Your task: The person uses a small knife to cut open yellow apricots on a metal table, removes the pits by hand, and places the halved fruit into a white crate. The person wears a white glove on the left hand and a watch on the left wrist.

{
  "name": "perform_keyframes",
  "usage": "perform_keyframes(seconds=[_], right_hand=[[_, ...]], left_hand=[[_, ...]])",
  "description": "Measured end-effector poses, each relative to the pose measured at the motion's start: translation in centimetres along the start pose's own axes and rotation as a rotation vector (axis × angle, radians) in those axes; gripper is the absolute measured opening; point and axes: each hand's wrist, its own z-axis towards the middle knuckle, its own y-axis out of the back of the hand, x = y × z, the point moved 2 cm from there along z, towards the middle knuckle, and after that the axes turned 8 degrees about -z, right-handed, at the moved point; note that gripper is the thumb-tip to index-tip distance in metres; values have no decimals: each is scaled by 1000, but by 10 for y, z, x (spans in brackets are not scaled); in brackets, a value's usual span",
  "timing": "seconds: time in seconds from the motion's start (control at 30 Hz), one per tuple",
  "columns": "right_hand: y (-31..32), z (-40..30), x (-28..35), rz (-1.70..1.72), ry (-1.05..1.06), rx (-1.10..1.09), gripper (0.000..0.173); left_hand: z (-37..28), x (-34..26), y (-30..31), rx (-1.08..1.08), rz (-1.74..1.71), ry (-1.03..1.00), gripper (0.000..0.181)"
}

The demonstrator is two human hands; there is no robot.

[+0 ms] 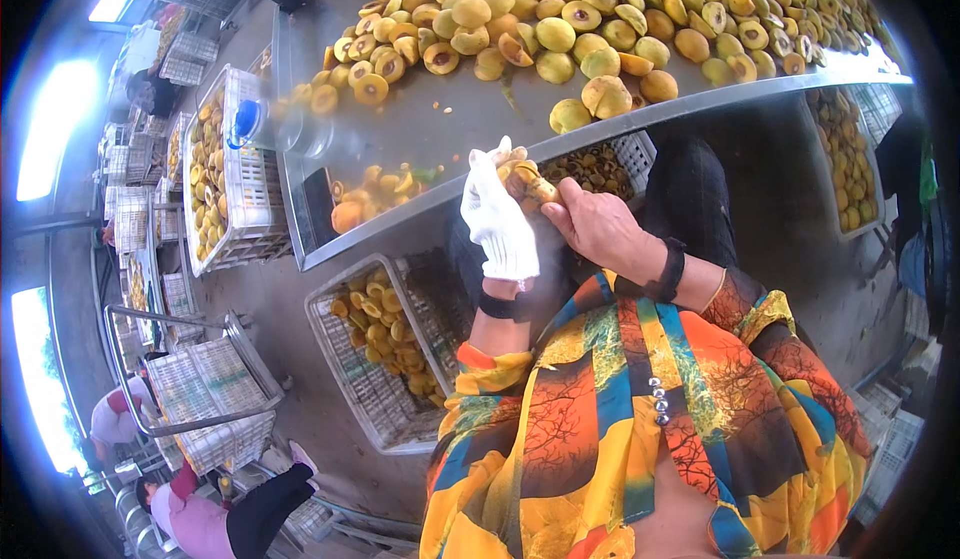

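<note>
My left hand, in a white knitted glove, holds a yellow-orange halved stone fruit just over the near edge of the metal table. My bare right hand meets the fruit from the right, its thumb and forefinger closed on something small against it; whether that is a tool or part of the fruit cannot be made out. Halved fruits lie heaped on the table beyond my hands. Under the table edge, a crate holds dark brown pits or scraps.
A clear plastic bottle with a blue cap lies at the table's left part. White crates of fruit stand left, below left and right. A metal-framed cart with stacked crates stands farther left. Other people work at the far left.
</note>
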Motion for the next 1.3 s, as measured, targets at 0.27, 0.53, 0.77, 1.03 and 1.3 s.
perform_keyframes(seconds=[0.27,0.53,0.77,1.03,1.3], right_hand=[[-5,-8,5,50,6,17,33],[-18,-1,-7,142,-12,104,36],[-16,3,9,395,-170,42,40],[-19,-2,17,339,-207,76,42],[-19,-5,11,362,-173,175,41]], left_hand=[[8,12,6,-31,188,-123,49],[15,2,11,89,388,140,53],[14,6,13,157,-25,-100,48],[14,10,8,9,178,-43,49],[22,4,12,142,226,149,66]])
